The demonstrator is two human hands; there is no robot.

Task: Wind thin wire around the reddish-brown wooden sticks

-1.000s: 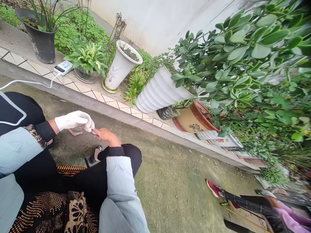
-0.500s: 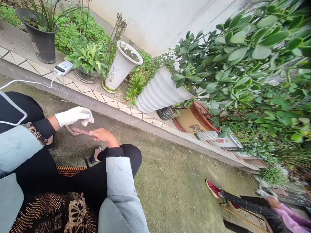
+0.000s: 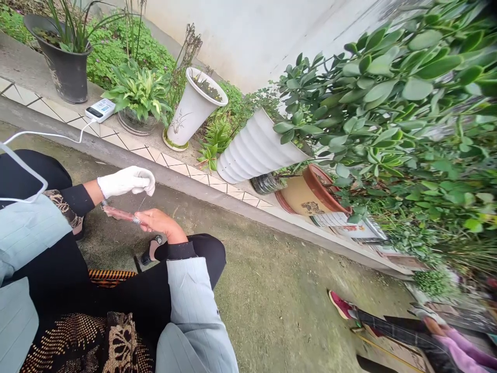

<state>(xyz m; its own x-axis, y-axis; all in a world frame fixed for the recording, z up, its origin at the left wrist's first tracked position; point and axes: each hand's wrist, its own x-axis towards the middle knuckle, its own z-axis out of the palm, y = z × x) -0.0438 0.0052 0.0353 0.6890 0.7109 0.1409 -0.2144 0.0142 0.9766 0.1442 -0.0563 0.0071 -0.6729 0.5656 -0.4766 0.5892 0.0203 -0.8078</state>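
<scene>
My right hand [image 3: 157, 223], bare, is closed round one end of a reddish-brown stick [image 3: 120, 214]. Silvery wire or thread [image 3: 135, 220] is wound round the stick beside my fingers. Above it, my left hand [image 3: 128, 181] wears a white knit glove, its fingers curled together in a pinch. A thin strand [image 3: 143, 202] runs between the gloved fingertips and my right hand; whether it is metal wire or thread I cannot tell. The stick's far end lies below the left wrist, with a small dark grey tip.
A tiled ledge [image 3: 178, 167] with potted plants runs diagonally past my knees. On it lies a white power bank [image 3: 100, 110] with a white cable [image 3: 46, 133] leading toward me. At lower right is another person [image 3: 404, 326] with a gloved hand.
My left hand has shifted slightly right. My right hand has moved a little left and down, turning the stick, and the strand between the hands now shows more clearly.
</scene>
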